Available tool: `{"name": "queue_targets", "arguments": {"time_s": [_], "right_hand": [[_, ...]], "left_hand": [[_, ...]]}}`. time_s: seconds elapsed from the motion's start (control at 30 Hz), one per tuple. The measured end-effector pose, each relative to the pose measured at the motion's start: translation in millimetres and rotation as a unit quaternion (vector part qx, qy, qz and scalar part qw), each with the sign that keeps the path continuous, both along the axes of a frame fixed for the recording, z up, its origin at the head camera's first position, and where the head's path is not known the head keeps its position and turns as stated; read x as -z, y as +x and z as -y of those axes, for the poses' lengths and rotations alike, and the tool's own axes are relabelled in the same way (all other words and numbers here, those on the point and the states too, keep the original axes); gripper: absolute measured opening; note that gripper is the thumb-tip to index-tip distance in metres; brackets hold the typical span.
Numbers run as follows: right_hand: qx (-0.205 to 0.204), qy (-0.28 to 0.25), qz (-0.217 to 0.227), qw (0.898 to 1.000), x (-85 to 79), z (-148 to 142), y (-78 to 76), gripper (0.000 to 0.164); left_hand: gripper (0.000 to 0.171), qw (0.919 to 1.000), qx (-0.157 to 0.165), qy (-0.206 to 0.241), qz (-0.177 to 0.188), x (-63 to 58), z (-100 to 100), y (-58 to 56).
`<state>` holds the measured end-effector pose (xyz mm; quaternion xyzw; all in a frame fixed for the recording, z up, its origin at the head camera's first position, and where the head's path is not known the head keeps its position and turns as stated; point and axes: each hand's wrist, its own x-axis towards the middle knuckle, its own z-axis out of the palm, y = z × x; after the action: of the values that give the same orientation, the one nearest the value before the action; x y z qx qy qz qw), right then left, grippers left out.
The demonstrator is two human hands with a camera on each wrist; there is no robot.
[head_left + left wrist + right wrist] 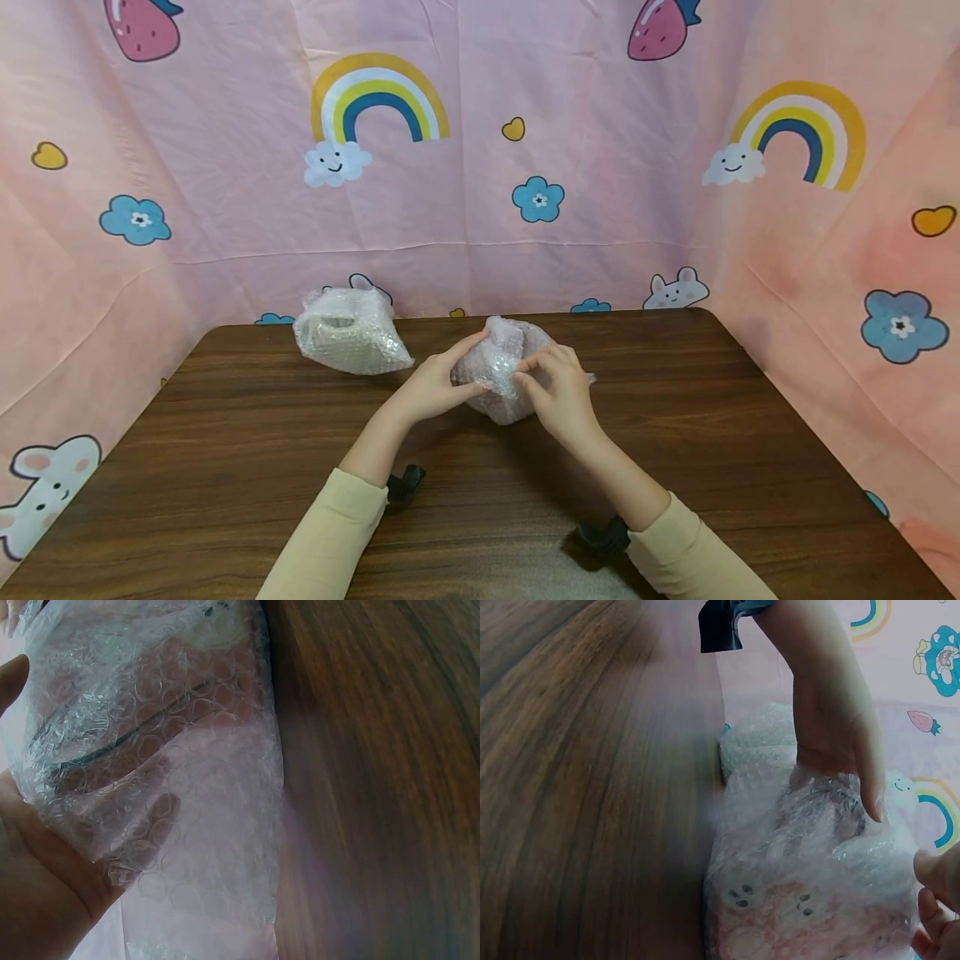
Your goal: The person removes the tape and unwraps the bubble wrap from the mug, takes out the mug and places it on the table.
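A bubble-wrapped bundle (498, 379) is held near the far edge of the brown table. Through the clear wrap (817, 862) shows a pinkish item with small printed faces; its kind cannot be made out. My left hand (435, 387) grips the bundle from its left side, thumb nearer me. In the left wrist view, some of that hand's fingers (154, 825) show through the plastic. On the other side, my right hand (562, 396) pinches the bubble wrap between thumb and fingertips. In the right wrist view, only the fingers (937, 900) of this hand appear, at the right edge.
A second bubble-wrapped bundle (348, 333) lies at the back left of the wooden table (225, 467). A pink printed cloth (465, 167) hangs behind the table and along both sides. Black straps with mounts (603, 537) sit at the wrists.
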<state>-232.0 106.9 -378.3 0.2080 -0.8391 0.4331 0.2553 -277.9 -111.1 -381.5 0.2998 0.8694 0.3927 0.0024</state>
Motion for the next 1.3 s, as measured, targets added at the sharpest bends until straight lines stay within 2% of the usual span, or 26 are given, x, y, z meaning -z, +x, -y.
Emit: {"name": "queue_targets", "arguments": {"time_s": [0.4,0.7,0.8,0.93,1.13,1.3], "right_hand": [[0.003,0.047,0.003,0.999,-5.4,4.5,5.3,0.005],[-0.005,0.086,0.013,0.996,-14.2,5.3,8.1,0.011],[-0.01,0.098,0.03,0.995,-18.0,4.1,9.5,0.011],[-0.035,0.096,0.089,0.991,-26.4,2.3,13.4,0.008],[-0.078,0.05,0.159,0.983,-36.1,0.8,16.2,0.009],[-0.072,0.012,0.179,0.981,-32.8,-0.4,14.7,0.014]], "left_hand": [[0.079,0.9999,-0.007,-0.004,-0.006,3.1,-1.1,-2.1],[0.079,0.9999,-0.009,-0.007,-0.008,1.7,-2.5,-0.9],[0.078,1.0,-0.007,-0.002,-0.004,1.7,-3.1,-0.2],[0.077,1.0,-0.002,0.002,0.002,2.1,-4.2,0.3],[0.072,0.9998,0.0,0.013,0.014,1.2,-4.9,1.0],[0.066,0.999,0.001,0.023,0.038,1.8,-2.5,0.6]]}}
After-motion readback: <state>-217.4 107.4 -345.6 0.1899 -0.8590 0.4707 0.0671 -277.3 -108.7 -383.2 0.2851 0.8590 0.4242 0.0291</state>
